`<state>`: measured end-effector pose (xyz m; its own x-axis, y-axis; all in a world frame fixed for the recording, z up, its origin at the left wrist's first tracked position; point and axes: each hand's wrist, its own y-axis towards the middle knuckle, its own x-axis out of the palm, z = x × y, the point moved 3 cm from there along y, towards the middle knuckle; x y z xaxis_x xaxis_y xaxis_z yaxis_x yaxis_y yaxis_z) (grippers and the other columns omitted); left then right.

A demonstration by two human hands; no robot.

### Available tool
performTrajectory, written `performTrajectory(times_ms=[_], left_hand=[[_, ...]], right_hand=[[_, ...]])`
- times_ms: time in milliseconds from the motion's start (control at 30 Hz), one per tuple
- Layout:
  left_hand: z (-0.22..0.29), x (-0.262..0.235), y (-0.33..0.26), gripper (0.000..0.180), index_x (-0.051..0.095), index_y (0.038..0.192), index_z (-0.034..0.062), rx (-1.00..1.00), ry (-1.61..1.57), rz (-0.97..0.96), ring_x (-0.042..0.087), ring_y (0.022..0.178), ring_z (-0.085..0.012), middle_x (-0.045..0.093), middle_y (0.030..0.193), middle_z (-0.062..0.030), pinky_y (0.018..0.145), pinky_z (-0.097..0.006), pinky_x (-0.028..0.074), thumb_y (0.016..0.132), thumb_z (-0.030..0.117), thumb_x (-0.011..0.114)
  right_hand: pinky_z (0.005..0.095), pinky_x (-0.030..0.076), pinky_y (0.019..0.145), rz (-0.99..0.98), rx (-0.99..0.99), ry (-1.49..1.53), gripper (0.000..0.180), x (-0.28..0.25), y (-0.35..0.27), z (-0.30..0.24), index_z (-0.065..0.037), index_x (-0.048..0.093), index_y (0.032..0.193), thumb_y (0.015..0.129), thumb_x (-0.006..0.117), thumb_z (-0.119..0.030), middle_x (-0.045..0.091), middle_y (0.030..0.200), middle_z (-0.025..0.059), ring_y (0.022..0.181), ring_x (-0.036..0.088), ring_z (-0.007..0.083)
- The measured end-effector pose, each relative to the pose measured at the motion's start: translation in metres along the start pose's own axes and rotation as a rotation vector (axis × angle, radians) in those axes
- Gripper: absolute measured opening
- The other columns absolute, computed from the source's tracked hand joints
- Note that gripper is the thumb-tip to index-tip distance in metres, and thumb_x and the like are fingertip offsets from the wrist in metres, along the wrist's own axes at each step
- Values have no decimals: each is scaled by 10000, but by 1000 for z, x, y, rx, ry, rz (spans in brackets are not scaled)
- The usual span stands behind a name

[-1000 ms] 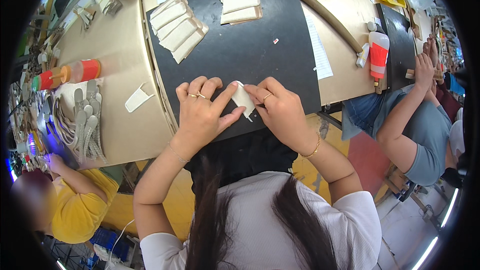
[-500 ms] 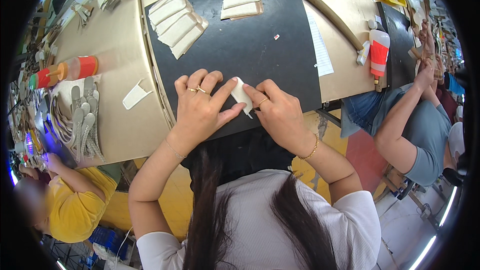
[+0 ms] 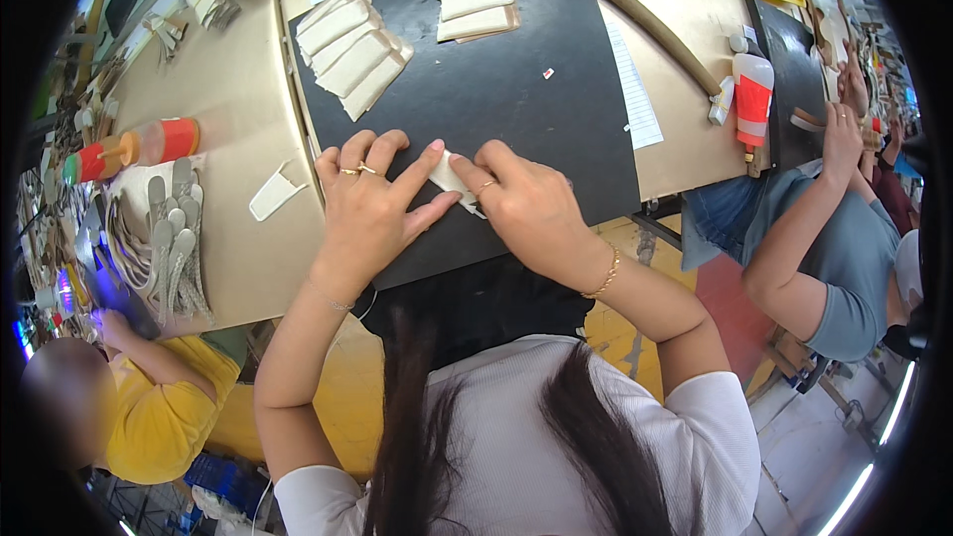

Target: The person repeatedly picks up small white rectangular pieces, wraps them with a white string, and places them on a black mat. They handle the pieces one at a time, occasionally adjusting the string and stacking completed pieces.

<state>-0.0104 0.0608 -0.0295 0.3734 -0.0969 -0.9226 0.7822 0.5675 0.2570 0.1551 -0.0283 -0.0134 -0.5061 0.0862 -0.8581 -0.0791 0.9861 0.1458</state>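
Observation:
My left hand (image 3: 369, 206) and my right hand (image 3: 526, 206) meet over a small cream-coloured piece (image 3: 449, 177) lying near the front edge of a black mat (image 3: 496, 99). Both hands press and pinch the piece, with the left index finger stretched across its top. Only a narrow part of the piece shows between the fingers. Two fanned stacks of similar cream pieces, one at the mat's far left (image 3: 352, 48) and one at its far middle (image 3: 475, 2), lie apart from my hands.
A loose cream cut-out (image 3: 274, 195) lies on the tan table left of the mat. Red-and-clear bottles stand at the left (image 3: 149, 144) and right (image 3: 752, 97). Grey strips (image 3: 169, 238) are piled at left. A person in yellow (image 3: 149, 407) sits left, another in grey (image 3: 844, 248) right.
My hands stay on the cream piece with only small finger shifts. The view has drifted slightly.

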Motion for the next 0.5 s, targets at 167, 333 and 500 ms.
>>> performTrajectory(times_ms=[167,333,500], left_hand=[[-1,0,-1,516,765,1197,226,-13,-4,9,520,1159,-262,598,1181,-38,986,-439,331,725,397,887],[0,0,1,513,763,1191,224,-7,-1,5,517,1165,-263,595,1188,-40,986,-442,329,729,413,885],[0,-1,2,505,764,1182,220,-12,2,-14,510,1170,-259,592,1199,-39,986,-442,329,734,421,882]], right_hand=[[356,575,692,-105,83,100,398,-18,-25,6,-7,688,1228,830,687,-7,555,948,77,773,682,221],[344,588,726,-178,146,60,545,-20,-39,7,-44,690,1297,766,727,74,567,981,66,810,684,210],[352,585,730,-223,118,44,560,-18,-39,5,-19,664,1335,785,707,75,562,1004,89,823,680,233]])
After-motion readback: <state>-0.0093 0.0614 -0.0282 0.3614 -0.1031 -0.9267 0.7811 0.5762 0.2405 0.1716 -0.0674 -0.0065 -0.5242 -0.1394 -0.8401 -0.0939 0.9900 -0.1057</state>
